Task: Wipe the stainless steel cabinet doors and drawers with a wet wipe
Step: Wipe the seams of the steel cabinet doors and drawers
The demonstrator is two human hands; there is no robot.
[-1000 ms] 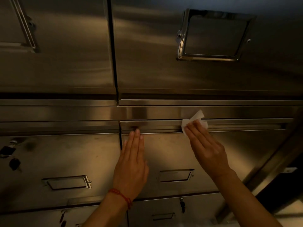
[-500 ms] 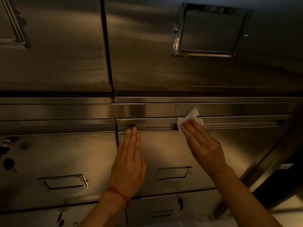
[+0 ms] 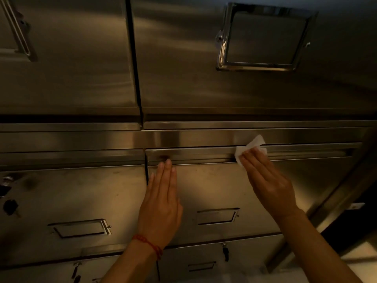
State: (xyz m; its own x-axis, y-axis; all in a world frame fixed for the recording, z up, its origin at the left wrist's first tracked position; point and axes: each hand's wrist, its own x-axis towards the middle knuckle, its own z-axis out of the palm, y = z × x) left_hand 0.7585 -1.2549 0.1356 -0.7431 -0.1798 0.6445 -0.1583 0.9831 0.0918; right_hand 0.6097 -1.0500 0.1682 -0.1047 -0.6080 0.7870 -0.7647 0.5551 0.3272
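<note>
A stainless steel cabinet fills the head view. My right hand (image 3: 269, 184) presses a white wet wipe (image 3: 252, 147) under its fingertips against the recessed pull strip (image 3: 204, 155) along the top of the right drawer (image 3: 212, 186). My left hand (image 3: 161, 201) lies flat on the same drawer front near its left edge, holding nothing, fingertips touching the strip. It wears a red string at the wrist. Two tall cabinet doors, the left door (image 3: 71, 58) and the right door (image 3: 183, 58), hang above the drawers.
A framed label holder (image 3: 263, 37) sits on the upper right door. Smaller label holders are on the left drawer (image 3: 80, 228) and right drawer (image 3: 217, 216). Keys hang in locks at far left (image 3: 10, 207) and in the lower drawer (image 3: 225, 252). A dark gap and pale floor lie at bottom right.
My right hand has slid the wipe a little to the right along the pull strip. My left hand stays flat in the same spot on the drawer.
</note>
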